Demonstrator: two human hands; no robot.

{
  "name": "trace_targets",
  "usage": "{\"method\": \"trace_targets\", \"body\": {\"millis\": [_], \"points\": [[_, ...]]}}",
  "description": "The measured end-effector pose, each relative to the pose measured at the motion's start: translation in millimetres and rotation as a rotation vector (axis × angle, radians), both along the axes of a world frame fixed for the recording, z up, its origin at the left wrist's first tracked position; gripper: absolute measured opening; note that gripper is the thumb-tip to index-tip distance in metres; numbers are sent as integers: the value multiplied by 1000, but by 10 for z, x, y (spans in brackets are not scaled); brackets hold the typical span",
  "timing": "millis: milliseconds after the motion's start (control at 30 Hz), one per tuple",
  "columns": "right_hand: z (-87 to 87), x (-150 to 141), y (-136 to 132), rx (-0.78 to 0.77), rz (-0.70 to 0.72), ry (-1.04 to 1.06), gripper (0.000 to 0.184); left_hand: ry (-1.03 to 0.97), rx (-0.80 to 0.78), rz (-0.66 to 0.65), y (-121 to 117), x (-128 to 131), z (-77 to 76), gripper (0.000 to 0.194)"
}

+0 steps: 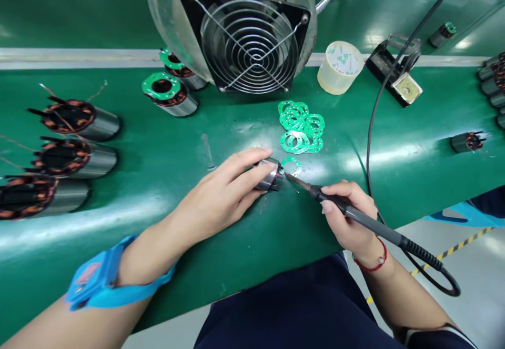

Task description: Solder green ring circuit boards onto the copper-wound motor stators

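My left hand (224,191) is wrapped round a small metal stator (269,174) that lies on its side on the green bench (165,165). A green ring board (292,163) sits at the stator's right end. My right hand (349,215) grips a black soldering iron (355,216) like a pen, with its tip touching the stator's end by the ring. A blue wrist strap (102,278) is on my left wrist and a red cord on my right.
A pile of green ring boards (302,126) lies just beyond. Three wound stators (74,151) rest at the left, two ring-capped stators (169,93) by the fume fan (248,33). Tape roll (340,66), iron stand (396,72), more stators (467,141) at right. The iron's cable (374,128) loops off the edge.
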State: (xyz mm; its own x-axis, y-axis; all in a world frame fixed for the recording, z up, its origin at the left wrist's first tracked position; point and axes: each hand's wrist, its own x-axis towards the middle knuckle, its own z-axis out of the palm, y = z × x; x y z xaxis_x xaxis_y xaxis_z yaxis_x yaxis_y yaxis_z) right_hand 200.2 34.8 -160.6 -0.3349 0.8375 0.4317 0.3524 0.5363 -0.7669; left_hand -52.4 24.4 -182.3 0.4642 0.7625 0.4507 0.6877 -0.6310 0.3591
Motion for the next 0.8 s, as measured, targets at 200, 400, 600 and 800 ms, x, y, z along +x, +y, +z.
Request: {"method": "trace_targets", "body": {"millis": [200,400,600,800], "points": [[-4,-2,1,-41,5,-13,13,-32,-17,-37,14,-15,-19,47],[-8,2,-5,-21,20,8,15,-40,-5,-63,26,-17,-15,50],[-7,15,3,-6,-14,47,15,-16,13,-78,41,-17,8,49],[-29,11,1,37,-10,19,18,9,36,-82,64,3,2,47]]}}
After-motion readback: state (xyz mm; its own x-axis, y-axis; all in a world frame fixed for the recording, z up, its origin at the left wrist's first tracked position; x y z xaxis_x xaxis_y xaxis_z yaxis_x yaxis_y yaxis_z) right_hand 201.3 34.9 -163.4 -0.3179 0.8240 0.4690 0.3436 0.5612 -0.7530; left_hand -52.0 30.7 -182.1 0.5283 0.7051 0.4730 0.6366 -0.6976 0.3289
